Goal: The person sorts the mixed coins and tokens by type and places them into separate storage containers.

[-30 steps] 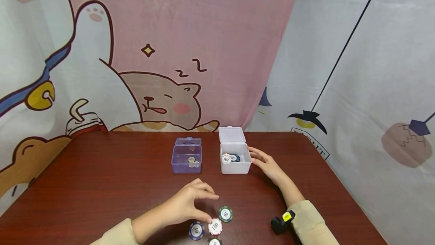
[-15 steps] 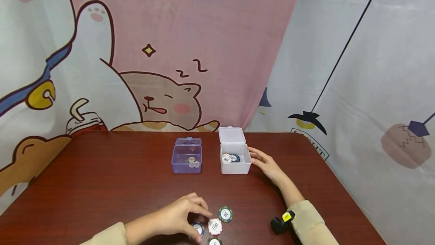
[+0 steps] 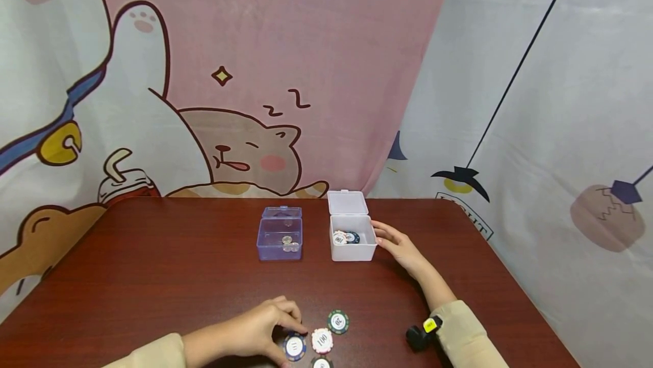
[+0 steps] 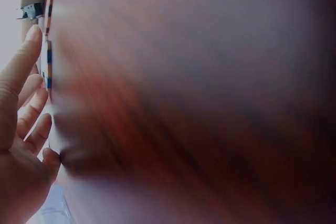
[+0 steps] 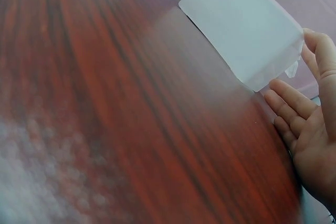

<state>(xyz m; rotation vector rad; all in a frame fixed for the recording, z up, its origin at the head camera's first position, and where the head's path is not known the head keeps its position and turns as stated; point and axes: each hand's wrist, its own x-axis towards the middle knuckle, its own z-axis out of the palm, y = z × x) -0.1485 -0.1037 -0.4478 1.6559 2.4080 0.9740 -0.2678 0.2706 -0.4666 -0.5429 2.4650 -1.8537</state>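
My left hand (image 3: 283, 343) lies low at the table's near edge, thumb and curled fingers pinching the rim of a blue poker chip (image 3: 295, 347) that lies flat. Beside it lie a pink-and-white 100 chip (image 3: 322, 340), a green chip (image 3: 338, 321) and a further chip (image 3: 322, 363) cut by the frame edge. In the left wrist view the left hand (image 4: 23, 124) shows beside chip edges (image 4: 48, 61); the rest is blur. My right hand (image 3: 391, 239) rests with straight fingers against the right wall of the open white box (image 3: 352, 252), which holds several chips. The right wrist view shows the right hand (image 5: 304, 114) and the white box (image 5: 241, 35).
An open clear purple box (image 3: 280, 243) with a few small coins stands left of the white box on the dark red table (image 3: 153, 266). A black wrist camera (image 3: 418, 337) sits by my right sleeve. Cartoon-printed curtains hang behind and to the right.
My left hand has drawn back toward me and to the left, and lowered from above the chips onto the blue chip. The right hand and both boxes have stayed put.
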